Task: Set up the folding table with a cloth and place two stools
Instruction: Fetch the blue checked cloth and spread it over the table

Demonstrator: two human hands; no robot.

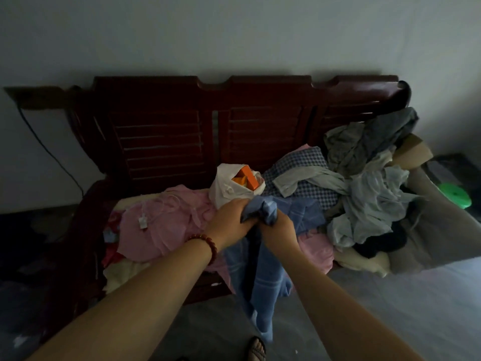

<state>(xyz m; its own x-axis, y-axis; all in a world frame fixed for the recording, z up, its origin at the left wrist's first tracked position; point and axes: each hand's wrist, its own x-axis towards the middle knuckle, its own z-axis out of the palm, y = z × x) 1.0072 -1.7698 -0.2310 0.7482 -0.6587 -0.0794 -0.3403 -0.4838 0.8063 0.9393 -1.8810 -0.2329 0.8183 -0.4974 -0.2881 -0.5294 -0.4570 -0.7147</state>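
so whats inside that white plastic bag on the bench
Orange boxes show through the open mouth of the white plastic bag, at least two. Anything lower is hidden by the bag's opaque sides, and the left hand, gripping the blue cloth, covers its lower edge.

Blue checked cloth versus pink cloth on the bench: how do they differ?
The blue checked cloth is bunched in the left hand and right hand, hanging off the dark wooden bench; the pink cloth lies spread, unheld. A white cable rests on the pink cloth, not the blue. Both are crumpled.
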